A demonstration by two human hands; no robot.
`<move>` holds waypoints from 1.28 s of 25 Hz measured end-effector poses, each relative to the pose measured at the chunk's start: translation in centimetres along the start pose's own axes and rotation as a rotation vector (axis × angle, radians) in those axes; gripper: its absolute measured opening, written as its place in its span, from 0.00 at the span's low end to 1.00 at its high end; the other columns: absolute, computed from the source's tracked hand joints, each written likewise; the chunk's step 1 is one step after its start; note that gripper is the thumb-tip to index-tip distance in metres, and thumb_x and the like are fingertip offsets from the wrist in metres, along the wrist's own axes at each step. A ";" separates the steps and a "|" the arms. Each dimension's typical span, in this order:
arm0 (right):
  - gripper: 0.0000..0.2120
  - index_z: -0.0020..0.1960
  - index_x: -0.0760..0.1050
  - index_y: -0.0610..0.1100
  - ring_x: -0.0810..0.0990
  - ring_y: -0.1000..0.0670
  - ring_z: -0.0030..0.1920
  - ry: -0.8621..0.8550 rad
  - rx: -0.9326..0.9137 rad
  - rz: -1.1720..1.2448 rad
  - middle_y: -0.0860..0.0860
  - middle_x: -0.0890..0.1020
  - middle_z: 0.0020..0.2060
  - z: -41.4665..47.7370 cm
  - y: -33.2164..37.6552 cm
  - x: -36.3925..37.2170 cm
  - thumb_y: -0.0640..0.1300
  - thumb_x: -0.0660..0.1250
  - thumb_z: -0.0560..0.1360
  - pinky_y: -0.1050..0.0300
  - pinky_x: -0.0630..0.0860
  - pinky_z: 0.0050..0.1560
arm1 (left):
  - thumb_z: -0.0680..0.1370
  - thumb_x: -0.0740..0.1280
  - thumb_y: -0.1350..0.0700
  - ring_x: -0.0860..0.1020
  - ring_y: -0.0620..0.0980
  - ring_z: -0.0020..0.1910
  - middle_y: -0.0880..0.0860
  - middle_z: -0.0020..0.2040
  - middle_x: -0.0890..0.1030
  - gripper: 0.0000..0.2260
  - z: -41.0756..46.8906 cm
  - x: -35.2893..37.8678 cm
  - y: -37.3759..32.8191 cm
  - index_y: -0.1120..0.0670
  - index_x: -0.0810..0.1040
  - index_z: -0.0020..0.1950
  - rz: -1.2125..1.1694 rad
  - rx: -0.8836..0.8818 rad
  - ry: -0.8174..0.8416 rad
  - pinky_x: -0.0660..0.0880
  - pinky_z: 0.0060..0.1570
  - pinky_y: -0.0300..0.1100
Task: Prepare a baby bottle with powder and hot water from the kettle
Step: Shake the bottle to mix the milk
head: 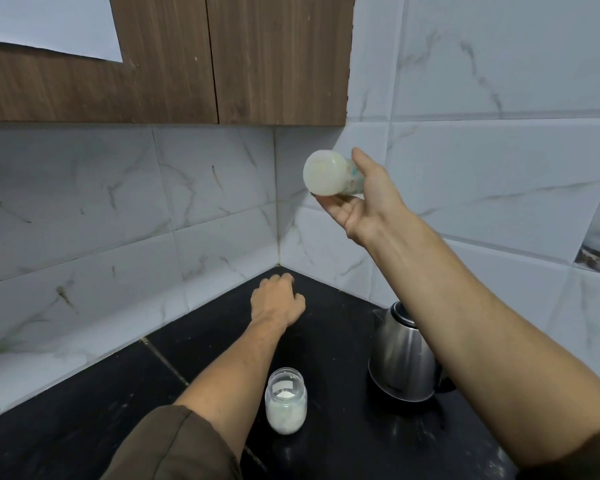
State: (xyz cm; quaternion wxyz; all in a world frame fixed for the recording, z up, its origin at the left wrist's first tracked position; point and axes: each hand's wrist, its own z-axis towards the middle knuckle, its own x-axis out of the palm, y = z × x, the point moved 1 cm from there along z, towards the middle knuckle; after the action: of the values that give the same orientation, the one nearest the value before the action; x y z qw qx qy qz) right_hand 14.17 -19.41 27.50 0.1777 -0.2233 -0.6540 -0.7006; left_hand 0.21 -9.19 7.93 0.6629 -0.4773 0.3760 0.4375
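My right hand [364, 195] is raised in the air right of the frame's centre and grips the baby bottle [329, 173], thumb on its upper side and fingers curled under it. The bottle lies almost level, with 1 pale round end turned toward me, well above the worktop [84, 403] and in front of the wall tiles [84, 188]. My left hand [278, 299] reaches into the far corner of the black worktop, just below the centre of the frame. Its fingers are curled downward with the back of the hand toward me, and I cannot tell whether they hold anything. In the lower centre, just right of my left forearm, a small glass jar [285, 400] stands upright and lidless on the worktop with white powder [284, 394] inside. To its right, near but apart, stands the steel kettle [400, 358], its right side hidden behind my right forearm. A wooden cupboard [278, 57] fills the upper left, with a white sheet [45, 22] on it at the corner. My left sleeve [174, 445] is dark olive.
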 end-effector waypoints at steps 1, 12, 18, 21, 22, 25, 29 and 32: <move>0.16 0.59 0.75 0.45 0.89 0.41 0.46 0.031 0.006 -0.048 0.41 0.86 0.48 0.0 0.0 0.0 0.54 0.73 0.79 0.48 0.87 0.42 | 0.81 0.65 0.49 0.75 0.55 0.67 0.54 0.68 0.78 0.22 0.1 -0.1 -0.1 0.52 0.73 0.74 0.003 0.001 0.001 0.76 0.63 0.53; 0.24 0.66 0.77 0.44 0.88 0.43 0.43 0.148 0.079 -0.194 0.44 0.86 0.45 0.2 -1.1 -0.1 0.57 0.74 0.77 0.51 0.86 0.36 | 0.81 0.66 0.48 0.76 0.55 0.65 0.53 0.66 0.79 0.21 0.4 -0.2 0.0 0.52 0.74 0.74 -0.004 -0.003 -0.010 0.77 0.61 0.52; 0.14 0.55 0.75 0.44 0.88 0.41 0.45 -0.026 0.049 0.034 0.39 0.84 0.50 0.6 -0.8 0.1 0.53 0.72 0.80 0.47 0.87 0.41 | 0.81 0.65 0.48 0.76 0.55 0.66 0.53 0.67 0.79 0.22 0.3 0.0 0.0 0.52 0.74 0.74 -0.003 -0.002 -0.003 0.77 0.62 0.53; 0.18 0.59 0.76 0.45 0.88 0.44 0.42 0.124 0.056 -0.243 0.43 0.87 0.43 0.0 -1.1 0.5 0.57 0.73 0.78 0.50 0.87 0.43 | 0.81 0.66 0.48 0.76 0.54 0.66 0.53 0.67 0.79 0.22 0.6 -0.2 0.0 0.52 0.73 0.74 0.001 -0.007 0.002 0.77 0.62 0.52; 0.18 0.59 0.77 0.46 0.88 0.44 0.43 0.155 0.024 -0.287 0.43 0.87 0.44 -0.1 -1.0 0.7 0.58 0.72 0.78 0.50 0.87 0.44 | 0.81 0.65 0.49 0.76 0.54 0.66 0.53 0.67 0.79 0.22 0.6 -0.2 0.0 0.52 0.73 0.74 -0.003 -0.003 0.000 0.77 0.62 0.52; 0.18 0.61 0.76 0.46 0.88 0.41 0.50 -0.015 -0.062 -0.026 0.39 0.85 0.55 1.5 -0.2 0.6 0.55 0.73 0.79 0.47 0.87 0.44 | 0.81 0.65 0.49 0.76 0.55 0.66 0.53 0.67 0.79 0.22 0.6 -0.2 -0.3 0.53 0.74 0.74 -0.017 0.012 -0.013 0.76 0.61 0.52; 0.28 0.73 0.69 0.46 0.88 0.40 0.52 -0.090 -0.183 0.043 0.39 0.82 0.61 2.7 -1.6 0.2 0.54 0.74 0.78 0.49 0.85 0.38 | 0.81 0.65 0.49 0.76 0.55 0.66 0.53 0.67 0.79 0.21 0.6 -0.1 0.0 0.53 0.74 0.74 -0.017 -0.005 -0.010 0.76 0.62 0.52; 0.31 0.76 0.67 0.52 0.88 0.41 0.54 0.104 -0.356 -0.337 0.42 0.81 0.62 2.0 -2.9 0.5 0.54 0.75 0.77 0.48 0.85 0.42 | 0.81 0.65 0.49 0.76 0.55 0.65 0.53 0.67 0.78 0.22 0.8 -0.1 -0.3 0.52 0.74 0.74 -0.008 0.000 0.001 0.77 0.62 0.53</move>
State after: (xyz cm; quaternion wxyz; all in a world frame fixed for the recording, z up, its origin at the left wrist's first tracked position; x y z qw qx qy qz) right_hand 12.37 -17.11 25.45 0.0499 -0.1024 -0.5383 -0.8350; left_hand 0.49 -8.51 8.28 0.6646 -0.4788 0.3745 0.4346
